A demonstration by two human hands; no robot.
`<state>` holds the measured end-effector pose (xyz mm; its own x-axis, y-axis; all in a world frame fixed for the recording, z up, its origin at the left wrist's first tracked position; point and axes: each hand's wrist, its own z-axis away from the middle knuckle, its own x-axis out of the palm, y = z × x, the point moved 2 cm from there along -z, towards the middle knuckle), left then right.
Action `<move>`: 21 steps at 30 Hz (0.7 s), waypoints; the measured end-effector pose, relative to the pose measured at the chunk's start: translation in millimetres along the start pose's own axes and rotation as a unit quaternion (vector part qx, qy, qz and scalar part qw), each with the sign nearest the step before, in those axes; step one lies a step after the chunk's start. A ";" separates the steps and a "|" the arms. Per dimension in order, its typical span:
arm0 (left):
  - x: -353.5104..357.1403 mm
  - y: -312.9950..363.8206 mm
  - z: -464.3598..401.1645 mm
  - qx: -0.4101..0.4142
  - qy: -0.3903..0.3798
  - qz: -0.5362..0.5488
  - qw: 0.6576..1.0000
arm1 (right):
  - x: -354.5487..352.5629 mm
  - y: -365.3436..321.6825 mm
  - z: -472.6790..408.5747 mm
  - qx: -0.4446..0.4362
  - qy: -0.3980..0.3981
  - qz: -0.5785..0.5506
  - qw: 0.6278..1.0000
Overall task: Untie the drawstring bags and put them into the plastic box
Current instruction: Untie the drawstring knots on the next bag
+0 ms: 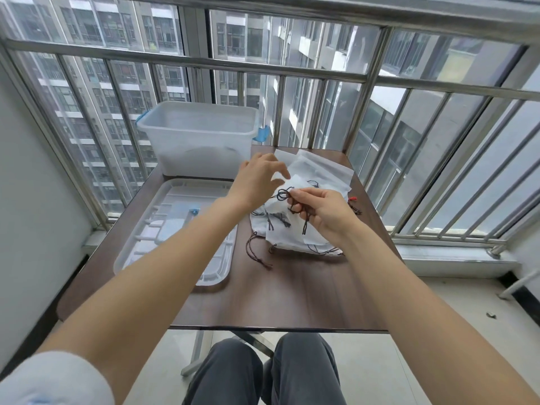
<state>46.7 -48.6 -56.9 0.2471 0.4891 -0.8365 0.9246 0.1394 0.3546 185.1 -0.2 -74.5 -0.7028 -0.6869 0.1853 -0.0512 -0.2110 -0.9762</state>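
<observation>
Head view, seated at dark brown bench beside a metal railing.

Right hand: fingers curled, pinching a dark knotted drawstring of a white drawstring bag that it holds above the pile. Cord ends hang below the hand.

Left hand: raised just left of the knot, fingers spread and loosely bent, holding nothing; fingertips close to the bag's upper edge, contact cannot be told.

Pile of white drawstring bags lies on the right half of the bench, under and behind both hands; loose dark cords trail from its near-left edge.

Translucent plastic box with blue latches stands at the far-left corner of the bench, open. Its lid lies flat on the bench just in front of it, left of the pile.
</observation>
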 end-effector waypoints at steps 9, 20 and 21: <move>-4.8 21.0 42.2 0.059 0.085 0.177 0.979 | 6.3 -0.3 -8.5 0.015 0.060 -0.043 0.997; 0.0 22.2 44.6 0.026 0.126 0.165 0.978 | 8.1 -0.7 -2.0 0.016 0.032 0.000 0.999; 0.0 22.6 44.8 0.018 0.132 0.154 0.979 | 8.5 -2.5 -1.0 0.013 0.016 -0.008 1.000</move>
<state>80.6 -84.1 -67.6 0.4360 0.7096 -0.5535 0.8294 -0.0782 0.5532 178.6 -4.9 -70.6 -0.7244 -0.6604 0.1976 -0.0447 -0.2410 -0.9695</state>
